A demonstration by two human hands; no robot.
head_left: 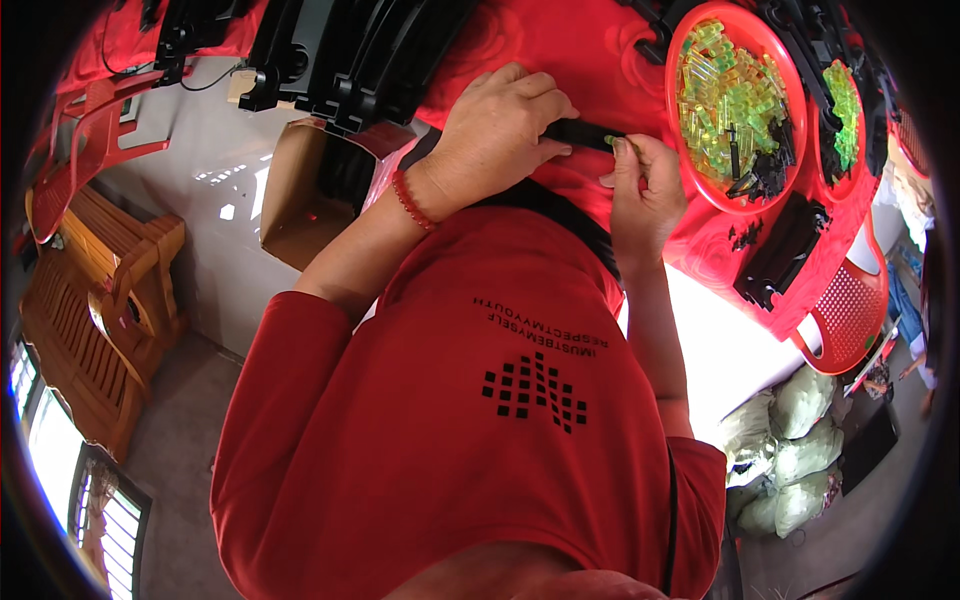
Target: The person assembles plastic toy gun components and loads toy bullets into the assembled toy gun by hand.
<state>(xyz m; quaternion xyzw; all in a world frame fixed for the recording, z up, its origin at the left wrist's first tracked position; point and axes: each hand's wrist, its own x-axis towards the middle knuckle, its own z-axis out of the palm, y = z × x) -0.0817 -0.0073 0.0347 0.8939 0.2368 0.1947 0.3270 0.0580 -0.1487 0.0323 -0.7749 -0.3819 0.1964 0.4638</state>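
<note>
A narrow black plastic part [578,132] lies between my two hands above the red tablecloth. My left hand [500,125], a red bead bracelet at its wrist, is closed on the part's left end. At the right end my right hand [645,190] pinches a small green tube [614,142] between thumb and fingers, against or just beside the part. The fingers partly hide the tube, so I cannot tell whether it sits inside. Close on the right stands a red basin [672,120] of clear yellow-green tubes [725,85] and small black pieces [765,165].
A second red basin [828,185] holds more green tubes. Long black parts [350,60] are piled at the table's far left; another black part [785,250] lies near right. A cardboard box [290,215], red chairs [850,310], a wooden bench [90,330] and stuffed bags [805,450] stand around.
</note>
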